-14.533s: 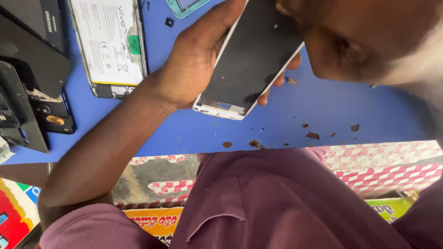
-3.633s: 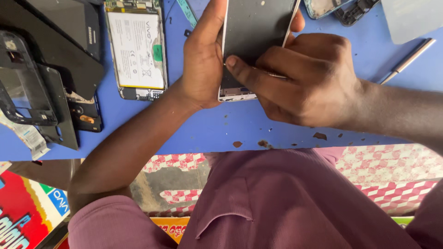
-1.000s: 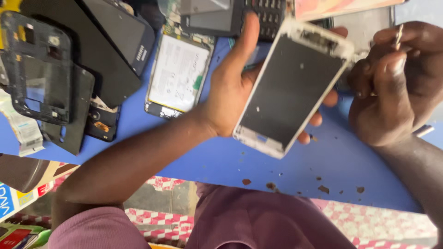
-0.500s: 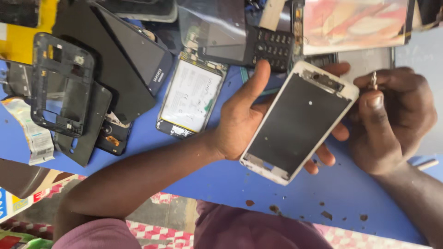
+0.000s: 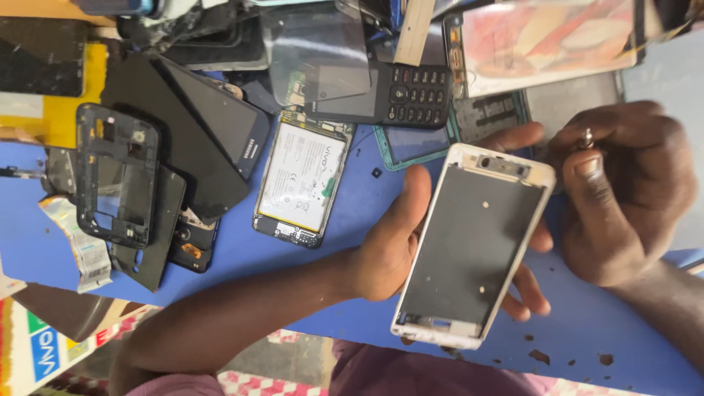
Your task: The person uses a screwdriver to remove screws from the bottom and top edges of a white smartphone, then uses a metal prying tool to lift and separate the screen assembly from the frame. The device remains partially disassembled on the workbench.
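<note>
My left hand (image 5: 389,246) grips a white-edged phone frame (image 5: 473,249) from behind, thumb on its left edge and fingertips showing along its right edge. The frame's dark inner plate faces me, tilted, above the near edge of the blue table (image 5: 293,275). My right hand (image 5: 623,198) is closed just right of the frame's top corner, without touching it. It pinches a small metal tool (image 5: 587,136), of which only the tip shows between thumb and fingers.
An open phone with a white battery (image 5: 301,183) lies left of my thumb. A black keypad phone (image 5: 400,95), dark screens (image 5: 198,139), a black phone frame (image 5: 117,176) and a flex ribbon (image 5: 77,246) crowd the far left. Brown chips (image 5: 539,357) dot the near edge.
My right hand has come off the phone frame and now sits beside it with the tool. The frame has turned slightly and sits lower in view as my head shifted.
</note>
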